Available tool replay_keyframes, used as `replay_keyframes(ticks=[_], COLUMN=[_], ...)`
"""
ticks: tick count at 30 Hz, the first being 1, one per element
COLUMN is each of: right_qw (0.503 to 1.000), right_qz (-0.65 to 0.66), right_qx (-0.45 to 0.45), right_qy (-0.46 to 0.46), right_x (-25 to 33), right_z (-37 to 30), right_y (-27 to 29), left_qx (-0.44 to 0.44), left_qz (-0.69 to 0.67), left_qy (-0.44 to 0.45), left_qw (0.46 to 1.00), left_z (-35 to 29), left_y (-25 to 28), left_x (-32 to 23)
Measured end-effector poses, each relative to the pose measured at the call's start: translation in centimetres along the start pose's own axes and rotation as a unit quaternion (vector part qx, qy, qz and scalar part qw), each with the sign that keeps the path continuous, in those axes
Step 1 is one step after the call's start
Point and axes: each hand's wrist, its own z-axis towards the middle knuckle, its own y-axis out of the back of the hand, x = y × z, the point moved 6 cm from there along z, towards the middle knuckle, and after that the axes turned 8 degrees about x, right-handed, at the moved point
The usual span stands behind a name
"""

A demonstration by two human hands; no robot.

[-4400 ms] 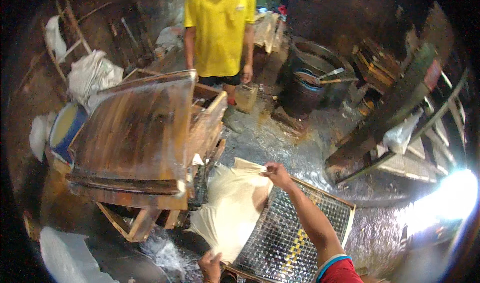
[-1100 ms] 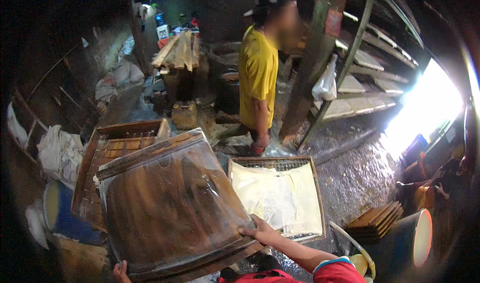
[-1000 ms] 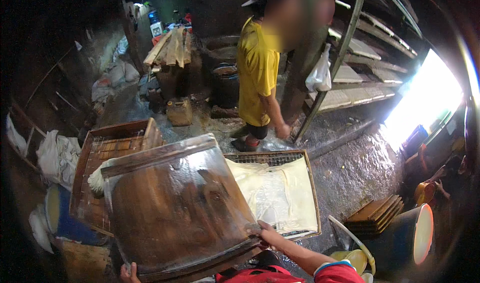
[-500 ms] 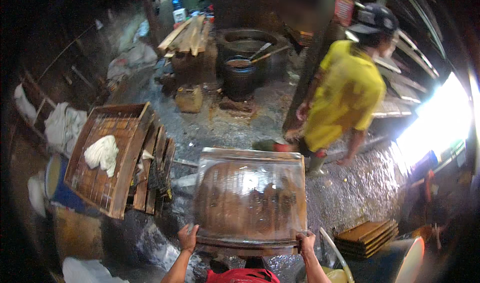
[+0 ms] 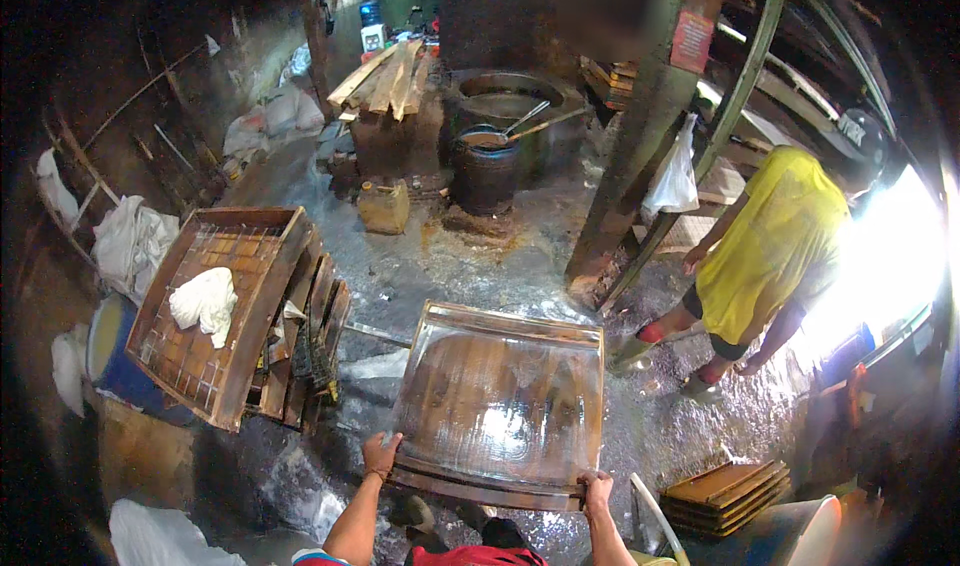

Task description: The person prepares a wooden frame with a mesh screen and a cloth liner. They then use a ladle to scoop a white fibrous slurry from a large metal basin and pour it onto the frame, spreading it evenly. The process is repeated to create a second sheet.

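Note:
A wide, shallow wooden tray (image 5: 480, 487) with a wet, shiny brown inside is in front of me. My left hand (image 5: 380, 453) is closed around its near left corner. At the near right corner my right hand (image 5: 596, 489) grips the rim, its fingers partly hidden by the wood. Light glints off the tray's wet surface near the middle. What bears the tray's weight underneath cannot be made out.
To the left, a wooden frame (image 5: 270, 311) with a grid holds a white cloth (image 5: 205, 304). A person in a yellow shirt (image 5: 775, 241) walks at the right. Stacked wooden boards (image 5: 725, 496) lie near right. A dark barrel (image 5: 485, 178) stands ahead on the wet floor (image 5: 420, 266).
The person in yellow has stepped away to the right, uncovering a post and a hanging white bag. The tray appears slightly smaller and shifted, with both my hands still on its near corners.

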Motion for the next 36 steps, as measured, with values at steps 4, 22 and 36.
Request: replay_keyframes(ticks=[4,22,36], right_qw=[0.998,0.952,0.967], right_qz=[-0.007,-0.256,-0.213], right_qx=[0.048,0.149,0.113], right_qy=[-0.033,0.074,0.085], right_x=[-2.4,-1.5,-4.1], right_z=[2.4,6.0,4.1], right_y=[1.2,7.3,3.7], left_qx=[0.033,-0.037,0.142], left_qz=[0.017,0.014,0.009], left_qy=[0.007,-0.037,0.063], left_qw=[0.999,0.999,0.988], left_z=[0.4,-1.1,-1.8], left_y=[-0.7,2.0,1.9], left_x=[-0.1,0.2,3.9])
